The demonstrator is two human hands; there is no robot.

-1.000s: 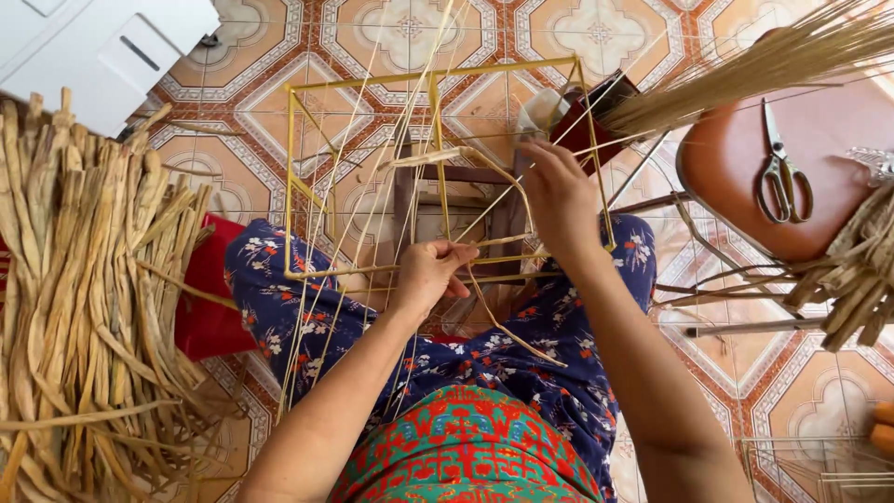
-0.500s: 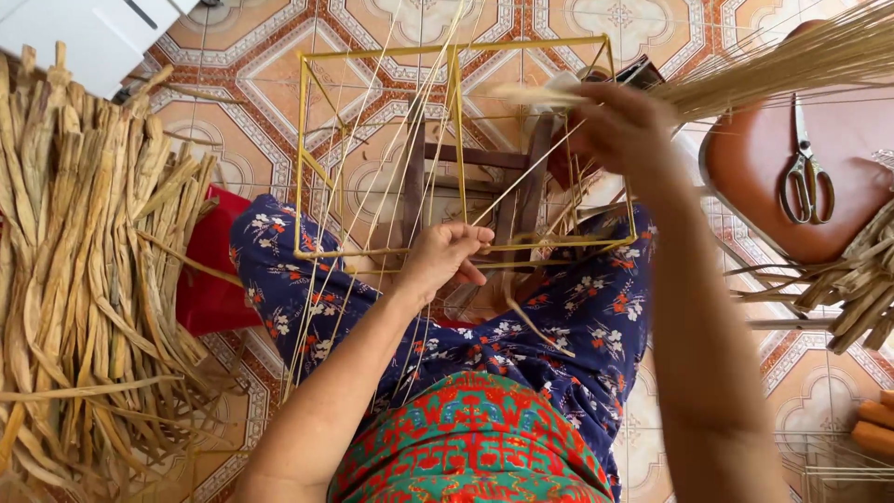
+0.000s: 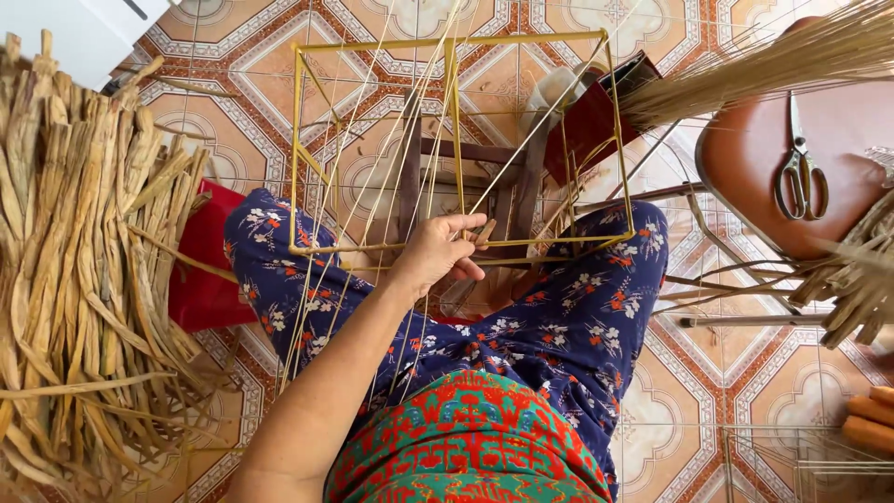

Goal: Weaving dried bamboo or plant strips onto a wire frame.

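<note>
A yellow wire box frame point(image 3: 452, 45) rests on my lap, over my blue flowered trousers. Several thin pale reed strands point(image 3: 410, 140) run lengthwise across it and hang down past my knees. My left hand point(image 3: 440, 253) pinches the strands against the frame's near bar, fingers closed on them. My right hand is out of view. A brown wooden stool point(image 3: 470, 151) shows through the frame beneath it.
A big pile of dried flat straw point(image 3: 84, 261) lies at the left beside a red stool point(image 3: 200, 261). At the right, scissors point(image 3: 797, 172) lie on a brown seat point(image 3: 745, 168), with bundles of thin reeds point(image 3: 792, 61) over it. Patterned floor tiles lie below.
My right hand lifted from the frame's right side, swept up to the right and left the view. The left hand stayed on the strands at the near bar.
</note>
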